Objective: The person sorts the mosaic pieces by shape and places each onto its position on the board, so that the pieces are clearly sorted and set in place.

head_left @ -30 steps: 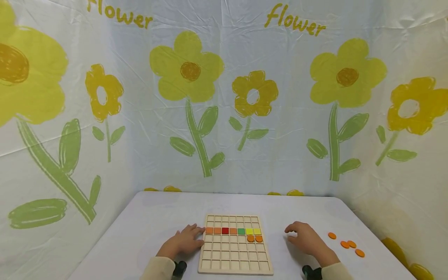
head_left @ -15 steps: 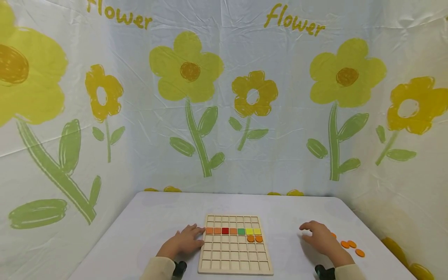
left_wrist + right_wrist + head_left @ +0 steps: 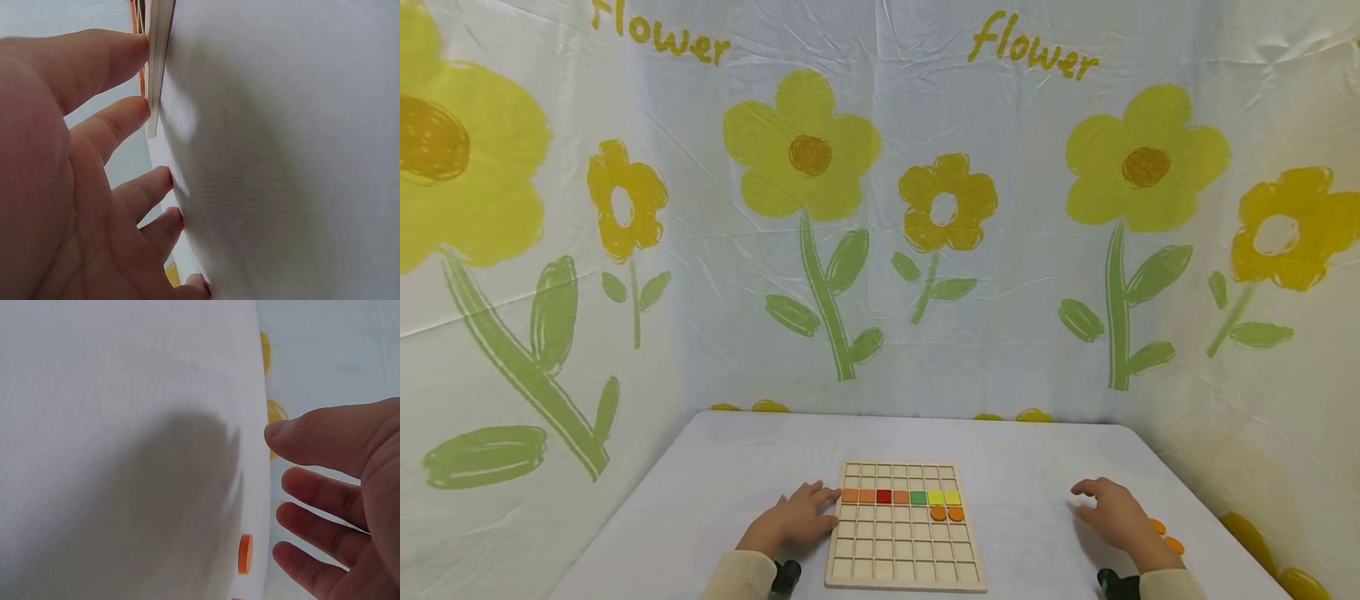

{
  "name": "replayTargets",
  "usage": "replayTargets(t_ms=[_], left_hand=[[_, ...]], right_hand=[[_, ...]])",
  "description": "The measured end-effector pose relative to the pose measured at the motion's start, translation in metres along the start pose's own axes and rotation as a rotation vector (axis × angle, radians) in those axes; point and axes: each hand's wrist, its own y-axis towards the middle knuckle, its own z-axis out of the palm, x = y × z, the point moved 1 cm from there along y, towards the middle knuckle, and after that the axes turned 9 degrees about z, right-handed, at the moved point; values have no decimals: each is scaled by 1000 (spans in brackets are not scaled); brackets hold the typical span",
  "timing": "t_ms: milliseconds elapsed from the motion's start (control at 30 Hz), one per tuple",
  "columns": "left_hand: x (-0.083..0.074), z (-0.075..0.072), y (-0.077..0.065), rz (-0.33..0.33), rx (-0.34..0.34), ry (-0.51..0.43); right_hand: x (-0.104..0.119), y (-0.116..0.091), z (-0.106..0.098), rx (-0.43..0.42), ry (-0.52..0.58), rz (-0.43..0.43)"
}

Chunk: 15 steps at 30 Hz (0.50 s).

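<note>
A wooden grid board (image 3: 898,549) lies on the white table. Across one of its rows run coloured squares: orange ones, a red square (image 3: 883,497), a green square (image 3: 918,497) and two yellow ones. Just below the yellow squares sit two orange discs (image 3: 938,514). My left hand (image 3: 792,518) has its fingers spread, and in the left wrist view thumb and a finger touch the board's edge (image 3: 159,56). Right of the board, my right hand (image 3: 1111,515) hovers above the table, fingers loosely bent and holding nothing. An orange disc (image 3: 245,554) lies below it in the right wrist view.
Loose orange discs (image 3: 1175,546) lie near the table's right side, partly hidden behind my right hand and wrist. A cloth backdrop (image 3: 1015,350) printed with yellow flowers surrounds the white table (image 3: 760,450) at the back and sides.
My right hand has moved rightward, away from the board and toward the loose discs, and now covers some of them. The left hand and the board have stayed put.
</note>
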Motion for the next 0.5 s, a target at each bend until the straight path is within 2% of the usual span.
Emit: replayTargets(t_ms=[200,500], left_hand=[[0,1,1,4,5,7],[-1,0,-1,12,0,-1]], right_hand=[[-12,0,-3,-33,-25,7],[-23,-5,-6,-16,-92,79]])
